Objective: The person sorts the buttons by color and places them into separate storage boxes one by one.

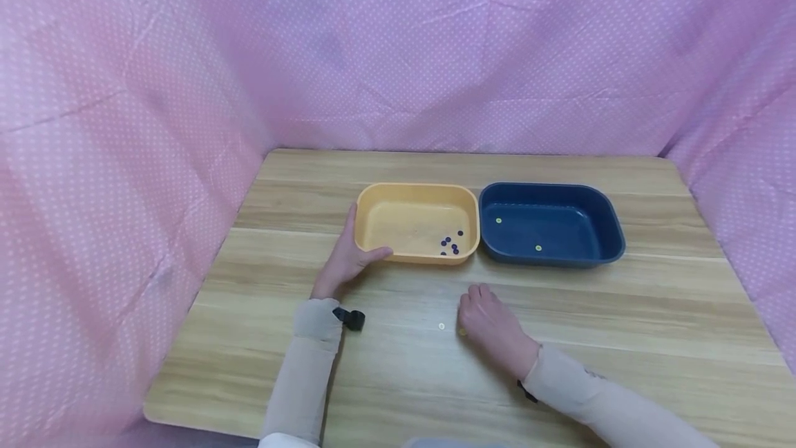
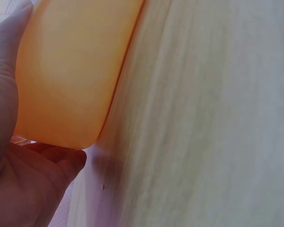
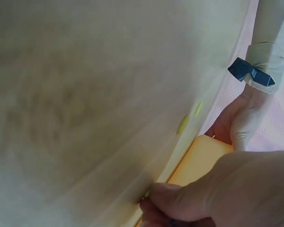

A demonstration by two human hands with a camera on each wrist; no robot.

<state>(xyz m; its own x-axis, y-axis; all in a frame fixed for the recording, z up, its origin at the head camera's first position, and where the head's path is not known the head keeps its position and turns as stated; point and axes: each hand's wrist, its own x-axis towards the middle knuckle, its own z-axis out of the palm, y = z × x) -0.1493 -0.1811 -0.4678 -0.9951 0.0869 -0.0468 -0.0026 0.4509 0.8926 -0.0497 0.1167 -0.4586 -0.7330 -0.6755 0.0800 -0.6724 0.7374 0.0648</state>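
Note:
My left hand [image 1: 348,260] grips the left end of the orange bin [image 1: 413,258], thumb over its front rim and fingers along its side; the left wrist view shows the bin's wall [image 2: 75,75] between thumb and fingers. Several dark blue buttons [image 1: 448,240] lie in its right part. My right hand [image 1: 494,327] is down at the table, fingers curled, its thumb [image 3: 168,194] pinching a small yellow button [image 3: 146,194], mostly hidden. Beside it on the wood lie two yellow buttons, one pale [image 1: 441,326] and one partly by the hand [image 1: 463,332].
A dark blue bin [image 1: 553,259] stands right beside the orange one, with two yellow buttons [image 1: 538,248] inside. Both stand on a wooden table [image 1: 398,372], with pink dotted cloth [image 1: 398,54] hanging behind and at the sides. A pale object's edge [image 1: 454,442] shows at the bottom.

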